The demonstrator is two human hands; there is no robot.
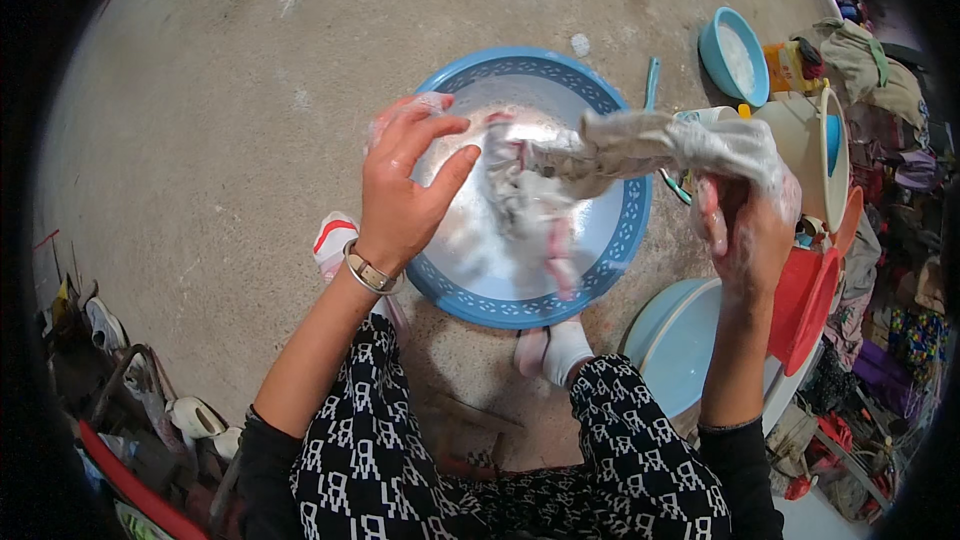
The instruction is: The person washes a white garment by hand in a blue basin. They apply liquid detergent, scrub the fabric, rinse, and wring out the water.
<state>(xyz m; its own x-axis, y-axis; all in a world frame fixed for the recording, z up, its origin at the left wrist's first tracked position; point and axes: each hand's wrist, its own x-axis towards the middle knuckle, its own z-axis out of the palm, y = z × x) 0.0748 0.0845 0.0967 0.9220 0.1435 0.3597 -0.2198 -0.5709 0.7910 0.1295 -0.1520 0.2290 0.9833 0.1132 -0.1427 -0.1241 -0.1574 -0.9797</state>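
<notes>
A wide blue plastic basin [457,300] with a cut-out pattern on its rim sits on the floor before me, with soapy water in it. My right hand [757,232], wet with suds, grips one end of a wet grey-white cloth item [637,146] to the right of the basin. The cloth stretches leftward over the rim and hangs above the water, its lower part blurred and marked with some red-pink. Over the basin's left side, my left hand [420,165] is raised with fingers apart and holds nothing. Suds cling to its fingers.
A small blue bowl of suds [731,60], a brush handle [652,82], a toothbrush [676,186], a cream bucket [795,142], a red basin [802,300] and a light blue basin [667,345] stand or lie at right. Shoes [196,417] lie at lower left.
</notes>
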